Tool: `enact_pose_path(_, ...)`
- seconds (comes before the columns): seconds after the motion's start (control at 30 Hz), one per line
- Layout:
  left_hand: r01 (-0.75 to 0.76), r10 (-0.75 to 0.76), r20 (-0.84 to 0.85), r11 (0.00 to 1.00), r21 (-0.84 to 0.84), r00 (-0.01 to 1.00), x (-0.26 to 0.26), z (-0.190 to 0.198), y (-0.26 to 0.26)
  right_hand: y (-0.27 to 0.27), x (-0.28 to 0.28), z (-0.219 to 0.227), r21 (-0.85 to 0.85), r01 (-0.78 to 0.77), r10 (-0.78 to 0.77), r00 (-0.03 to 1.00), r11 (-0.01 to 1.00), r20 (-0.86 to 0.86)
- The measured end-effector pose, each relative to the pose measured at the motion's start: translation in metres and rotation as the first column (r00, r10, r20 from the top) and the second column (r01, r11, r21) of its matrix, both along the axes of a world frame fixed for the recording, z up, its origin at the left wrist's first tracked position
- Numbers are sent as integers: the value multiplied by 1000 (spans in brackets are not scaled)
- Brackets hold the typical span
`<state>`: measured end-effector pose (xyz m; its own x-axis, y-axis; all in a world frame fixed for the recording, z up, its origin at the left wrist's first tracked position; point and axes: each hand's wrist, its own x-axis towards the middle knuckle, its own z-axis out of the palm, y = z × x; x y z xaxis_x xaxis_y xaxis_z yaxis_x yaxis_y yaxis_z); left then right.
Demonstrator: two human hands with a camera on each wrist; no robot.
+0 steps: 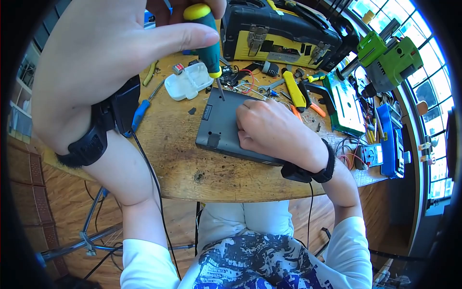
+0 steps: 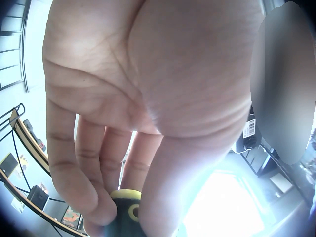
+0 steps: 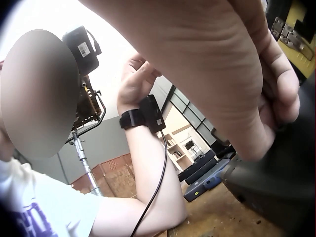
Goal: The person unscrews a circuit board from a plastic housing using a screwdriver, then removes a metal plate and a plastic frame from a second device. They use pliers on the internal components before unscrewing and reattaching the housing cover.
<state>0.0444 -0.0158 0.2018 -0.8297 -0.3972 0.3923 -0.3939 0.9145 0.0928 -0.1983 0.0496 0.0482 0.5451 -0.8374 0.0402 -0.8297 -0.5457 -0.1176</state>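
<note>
My left hand (image 1: 108,50) grips a screwdriver (image 1: 209,59) by its green and yellow handle, thumb along one side and fingers on the other. The blade points down, its tip at a hole near the far left corner of a flat dark grey case (image 1: 225,119). In the left wrist view, the handle end (image 2: 126,210) shows between thumb and fingers. My right hand (image 1: 272,123) rests on top of the case with its fingers curled in. Close by the fingers, the right wrist view shows the dark case (image 3: 269,182); their undersides are partly hidden.
A white plastic box (image 1: 180,89) lies open left of the case, near a blue-handled screwdriver (image 1: 140,114). Behind are a black and yellow toolbox (image 1: 284,43), a yellow utility knife (image 1: 294,89) and loose wires. A green drill (image 1: 392,62) and a multimeter (image 1: 371,155) stand at right.
</note>
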Motion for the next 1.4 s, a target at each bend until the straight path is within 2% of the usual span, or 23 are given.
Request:
enact_pose_path(0.3, -40, 41, -15, 998, 53, 999, 21, 0, -24, 2, -4, -7, -44, 7, -1, 991, 999, 130)
enact_pose_path(0.4, -46, 47, -19, 997, 69, 999, 14, 0, -23, -1, -7, -8, -47, -59, 66, 986, 997, 155)
enact_pose_path(0.47, -50, 52, -22, 996, 78, 998, 13, 1, -22, -5, -12, -6, -33, -164, 167, 967, 986, 192)
enact_pose_path(0.6, -59, 62, -30, 994, 92, 998, 15, 3, -22, -4, -22, 9, -11, -215, 209, 930, 976, 302)
enact_pose_path(0.63, -60, 64, -32, 993, 97, 997, 14, 3, -21, -2, -25, 15, -13, -170, 164, 921, 985, 353)
enact_pose_path(0.67, -60, 63, -34, 993, 102, 997, -42, 5, 36, 1, -30, 17, -12, -122, 116, 908, 992, 403)
enact_pose_path(0.7, -55, 59, -36, 993, 107, 998, -40, 5, 35, 4, -37, 19, -12, -115, 110, 909, 993, 401)
enact_pose_path(0.73, -46, 51, -41, 993, 110, 998, -40, 19, 27, 9, -46, 21, -25, -41, 47, 910, 999, 411)
enact_pose_path(0.77, -33, 39, -49, 993, 113, 998, -44, 6, 34, 13, -56, 24, -38, 37, -18, 908, 999, 418)
enact_pose_path(0.87, 29, -17, -91, 991, 127, 996, -52, 3, 32, 28, -101, 19, -35, 253, -216, 883, 967, 417)
enact_pose_path(0.9, 50, -36, -106, 990, 132, 994, 27, -17, -16, 35, -117, 16, -42, 324, -280, 870, 945, 406)
enact_pose_path(0.93, 69, -53, -118, 988, 136, 992, 19, -17, -17, 41, -131, 14, 38, 410, -390, 829, 911, 400)
enact_pose_path(0.97, 88, -70, -129, 987, 134, 989, 18, -20, -18, 47, -147, 8, 33, 426, -404, 827, 904, 391)
enact_pose_path(1.07, 17, 6, -159, 989, 145, 987, 16, -26, -17, 61, -183, -13, 118, 496, -505, 795, 860, 336)
enact_pose_path(1.1, 26, -2, -162, 989, 143, 987, 15, -22, -15, 63, -188, -18, 115, 503, -510, 792, 857, 335)
enact_pose_path(1.17, -44, 48, -33, 992, 114, 998, 14, -11, -11, 67, -196, -25, 114, 518, -527, 800, 848, 285)
enact_pose_path(1.2, -75, 79, -24, 986, 146, 997, 10, -10, -7, 67, -198, -29, 128, 525, -537, 788, 841, 300)
enact_pose_path(1.4, -100, 116, -66, 974, 205, 991, 7, -17, -10, 68, -203, -39, 122, 559, -568, 773, 820, 282)
